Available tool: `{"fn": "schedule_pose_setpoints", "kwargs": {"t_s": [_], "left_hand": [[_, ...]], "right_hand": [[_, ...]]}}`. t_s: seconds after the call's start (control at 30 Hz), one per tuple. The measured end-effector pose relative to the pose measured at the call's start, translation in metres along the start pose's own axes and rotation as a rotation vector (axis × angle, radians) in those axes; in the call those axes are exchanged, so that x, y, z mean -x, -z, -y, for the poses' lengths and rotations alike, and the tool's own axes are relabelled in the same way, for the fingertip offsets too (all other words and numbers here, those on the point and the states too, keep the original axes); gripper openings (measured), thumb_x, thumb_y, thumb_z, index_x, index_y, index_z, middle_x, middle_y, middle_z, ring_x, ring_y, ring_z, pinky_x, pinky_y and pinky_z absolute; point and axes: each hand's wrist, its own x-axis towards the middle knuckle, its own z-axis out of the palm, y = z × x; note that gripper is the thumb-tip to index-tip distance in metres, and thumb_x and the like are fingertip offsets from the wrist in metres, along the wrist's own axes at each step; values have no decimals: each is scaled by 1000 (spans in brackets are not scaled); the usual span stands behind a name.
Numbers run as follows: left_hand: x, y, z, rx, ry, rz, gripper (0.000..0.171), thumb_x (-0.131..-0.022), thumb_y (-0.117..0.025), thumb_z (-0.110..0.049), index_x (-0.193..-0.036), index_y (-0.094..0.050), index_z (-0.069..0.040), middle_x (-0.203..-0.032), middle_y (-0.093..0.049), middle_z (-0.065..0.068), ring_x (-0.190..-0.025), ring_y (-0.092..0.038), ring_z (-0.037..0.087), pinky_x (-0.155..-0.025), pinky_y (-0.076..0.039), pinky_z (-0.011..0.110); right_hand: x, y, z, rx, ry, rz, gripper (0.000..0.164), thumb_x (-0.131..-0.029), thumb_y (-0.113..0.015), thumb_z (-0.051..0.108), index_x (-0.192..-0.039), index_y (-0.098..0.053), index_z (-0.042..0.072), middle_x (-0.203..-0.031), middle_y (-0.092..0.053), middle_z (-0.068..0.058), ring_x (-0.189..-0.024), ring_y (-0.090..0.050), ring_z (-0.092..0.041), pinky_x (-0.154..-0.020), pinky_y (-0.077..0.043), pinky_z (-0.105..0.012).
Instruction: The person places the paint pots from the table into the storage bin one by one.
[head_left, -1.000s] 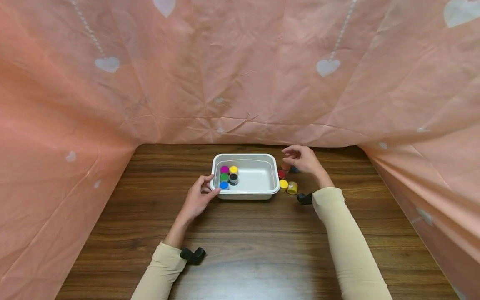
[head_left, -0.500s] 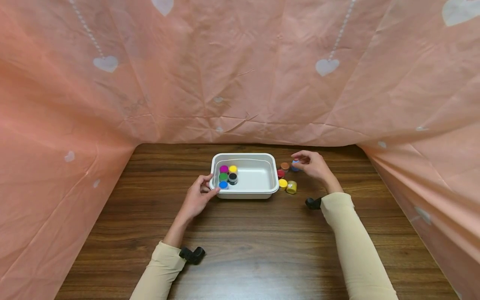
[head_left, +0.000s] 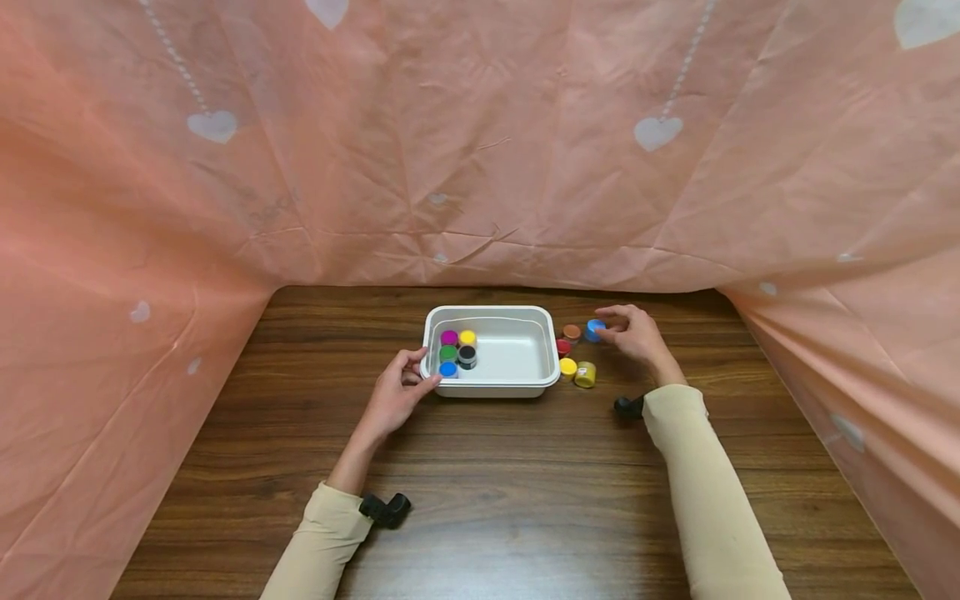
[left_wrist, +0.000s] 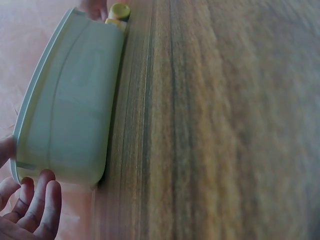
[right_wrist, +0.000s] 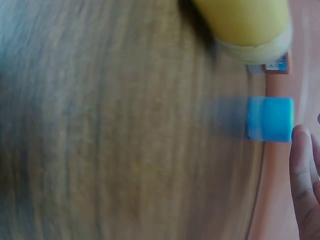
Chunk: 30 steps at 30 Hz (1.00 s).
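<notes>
Jars (head_left: 448, 353) inside tray (head_left: 517, 358), head view only

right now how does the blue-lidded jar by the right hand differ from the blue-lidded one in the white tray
The loose jar stands outside the white tray; the tray jar sits inside, in its near left corner.
The loose jar's lid looks a lighter blue, the tray jar's deeper.
The loose jar has the right hand's fingers at its lid; the tray jar has none on it.
Both appear upright.
</notes>
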Motion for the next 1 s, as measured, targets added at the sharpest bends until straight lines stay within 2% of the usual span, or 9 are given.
{"fn": "schedule_pose_setpoints", "kwargs": {"t_s": [0.13,0.3,0.63,0.83,1.0], "left_hand": [[1,0,1,-1,4,6,51,-96,-76,-14,-142,-56,-3,-116,-61,17,-96,-62,21,-74,-50,19],[1,0,2,7,12,7,51,-96,-76,-15,-142,-57,-4,-116,-61,16,-96,-62,23,-74,-50,19],[2,0,2,18,8,15,52,-97,-75,-15,-143,-55,-2,-115,-61,17,-96,-63,23,-73,-50,20],[1,-2,3,22,10,15,51,-97,-75,-15,-142,-56,-2,-114,-61,16,-96,-63,23,-73,-51,20],[1,-2,3,20,20,15,50,-97,-75,-15,-142,-56,-2,-115,-60,16,-97,-63,23,-74,-51,20]], "right_hand": [[-3,-4,-8,12,-12,27,47,-102,-67,19,-145,-58,2,-140,-51,-27,-101,-67,-31,-81,-54,-30],[-6,-10,-12,-7,-24,34,46,-103,-66,17,-145,-57,1,-133,-59,-27,-100,-69,-29,-80,-55,-29],[-7,-17,-16,-17,-54,21,46,-101,-67,14,-143,-57,-1,-134,-47,-28,-102,-67,-31,-75,-52,-22],[-9,-19,-19,-4,-56,5,42,-102,-67,14,-141,-59,1,-137,-50,-27,-104,-67,-31,-77,-52,-25],[-9,-19,-20,-4,-56,-5,39,-102,-67,13,-138,-61,1,-130,-60,-27,-99,-68,-28,-74,-51,-25]]}}
